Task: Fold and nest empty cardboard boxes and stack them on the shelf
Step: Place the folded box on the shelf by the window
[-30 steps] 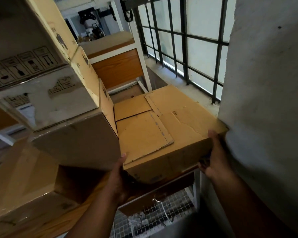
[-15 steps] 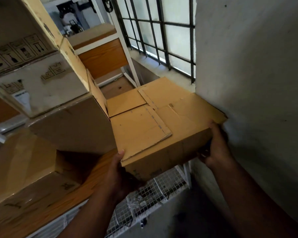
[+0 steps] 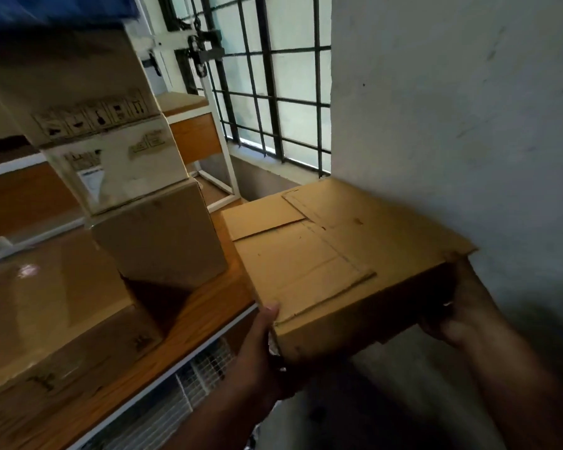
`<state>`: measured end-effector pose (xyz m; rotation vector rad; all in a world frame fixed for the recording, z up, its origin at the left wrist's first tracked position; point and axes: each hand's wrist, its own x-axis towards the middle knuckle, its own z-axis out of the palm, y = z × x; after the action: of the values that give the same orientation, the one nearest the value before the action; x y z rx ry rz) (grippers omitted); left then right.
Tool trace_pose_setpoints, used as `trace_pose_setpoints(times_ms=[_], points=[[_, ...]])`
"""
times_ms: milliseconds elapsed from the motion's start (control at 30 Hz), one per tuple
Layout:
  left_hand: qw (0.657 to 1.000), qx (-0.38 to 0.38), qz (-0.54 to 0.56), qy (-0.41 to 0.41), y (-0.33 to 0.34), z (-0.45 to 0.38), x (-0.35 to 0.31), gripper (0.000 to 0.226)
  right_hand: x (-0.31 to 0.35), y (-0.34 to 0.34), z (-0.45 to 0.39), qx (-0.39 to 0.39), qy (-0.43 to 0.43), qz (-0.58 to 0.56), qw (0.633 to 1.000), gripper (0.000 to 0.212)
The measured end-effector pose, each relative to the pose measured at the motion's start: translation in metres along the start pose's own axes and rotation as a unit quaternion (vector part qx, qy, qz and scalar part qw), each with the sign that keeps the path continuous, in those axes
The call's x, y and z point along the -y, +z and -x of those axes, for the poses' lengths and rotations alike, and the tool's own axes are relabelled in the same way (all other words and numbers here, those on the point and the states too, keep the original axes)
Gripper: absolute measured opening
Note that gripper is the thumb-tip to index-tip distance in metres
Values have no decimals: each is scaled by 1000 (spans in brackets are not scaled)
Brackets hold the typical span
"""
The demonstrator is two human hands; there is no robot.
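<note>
My left hand (image 3: 260, 355) and right hand (image 3: 452, 316) grip the closed box's (image 3: 332, 261) near corners, keeping it level beside the stack (image 3: 137, 190) on the shelf (image 3: 208, 306).

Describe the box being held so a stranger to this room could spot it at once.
Start at the barred window and the white wall beside it. Just below, at the end of the wooden shelf, sits a flat brown cardboard box, gripped at its near corners by the left hand and right hand. Unlike the stacked boxes on its left, it is low, with closed overlapping flaps on top.
</note>
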<state>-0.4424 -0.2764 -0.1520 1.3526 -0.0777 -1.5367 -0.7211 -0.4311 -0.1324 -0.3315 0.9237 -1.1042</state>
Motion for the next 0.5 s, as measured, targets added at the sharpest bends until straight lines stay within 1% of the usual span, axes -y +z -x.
trace_pose_setpoints(times_ms=[33, 100, 133, 233, 267, 300, 367, 467, 500], points=[[1000, 12, -1, -1, -3, 11, 1, 95, -2, -2, 19, -6, -10, -2, 1000, 47], [1000, 29, -9, 6, -12, 33, 0, 90, -10, -4, 56, -17, -32, 3, 999, 47], [999, 38, -14, 12, -19, 43, 0, 87, -15, -4, 73, -22, -43, 7, 999, 53], [996, 54, -59, 26, -41, 73, 1, 81, -38, -15, 105, -41, -82, -4, 996, 81], [995, 58, -72, 31, -49, 83, 0, 80, -46, -17, 117, -53, -98, -8, 994, 85], [994, 63, -80, 35, -57, 93, -2, 80, -52, -19, 127, -59, -117, -3, 991, 84], [994, 73, -70, 42, -75, 113, -7, 81, -61, -15, 157, -45, -131, 4, 990, 72], [995, 78, -41, 53, -109, 141, -15, 77, -71, -16, 183, 14, -145, -22, 989, 50], [995, 76, -33, 54, -121, 151, -18, 76, -73, -17, 189, 39, -146, -18, 988, 48]])
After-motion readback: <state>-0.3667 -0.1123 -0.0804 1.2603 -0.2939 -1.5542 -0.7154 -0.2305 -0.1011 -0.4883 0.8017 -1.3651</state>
